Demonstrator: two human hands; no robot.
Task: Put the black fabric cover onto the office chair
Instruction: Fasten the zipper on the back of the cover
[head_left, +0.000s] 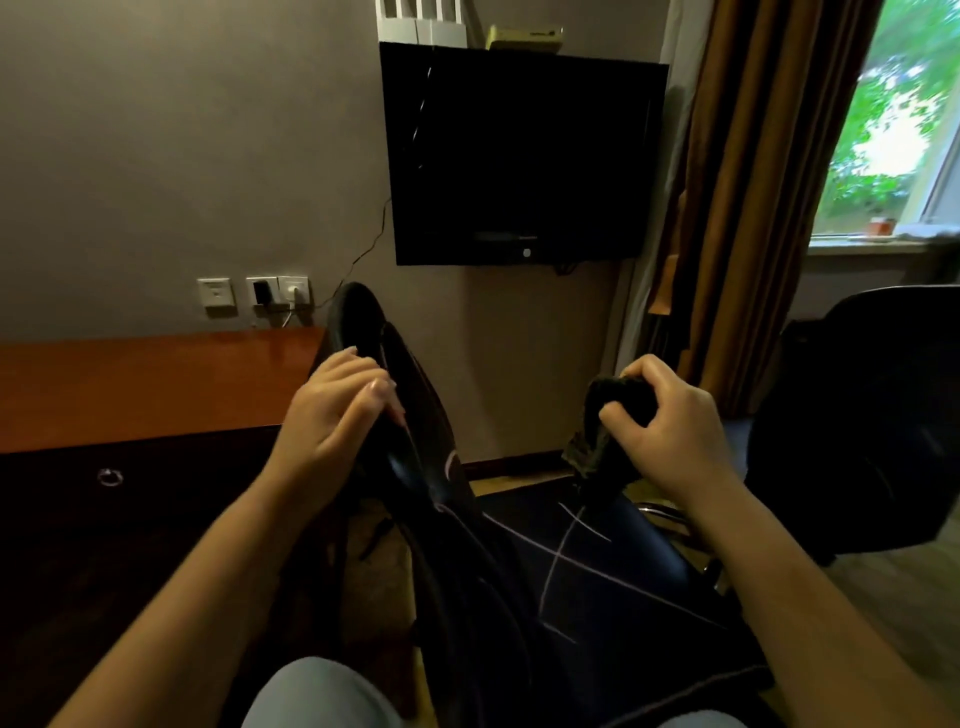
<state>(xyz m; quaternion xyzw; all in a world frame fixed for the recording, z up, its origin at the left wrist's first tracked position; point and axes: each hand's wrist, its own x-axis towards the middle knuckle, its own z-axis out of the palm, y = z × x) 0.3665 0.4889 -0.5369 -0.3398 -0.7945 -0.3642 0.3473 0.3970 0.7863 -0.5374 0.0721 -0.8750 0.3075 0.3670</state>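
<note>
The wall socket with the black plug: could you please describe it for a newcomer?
Start at the black wall-mounted television; below-left, above the reddish-brown wooden desk, sit three white wall plates. It is the middle socket, the only one holding a black plug.

desk (156, 379) left, chair (571, 571) right

The black fabric cover (467, 561) is made of soft matt cloth, the desk top (156, 384) is finished in glossy reddish wood, the TV (519, 156) is fronted in shiny black, and the curtain (753, 182) is made of dull brown cloth.
</note>
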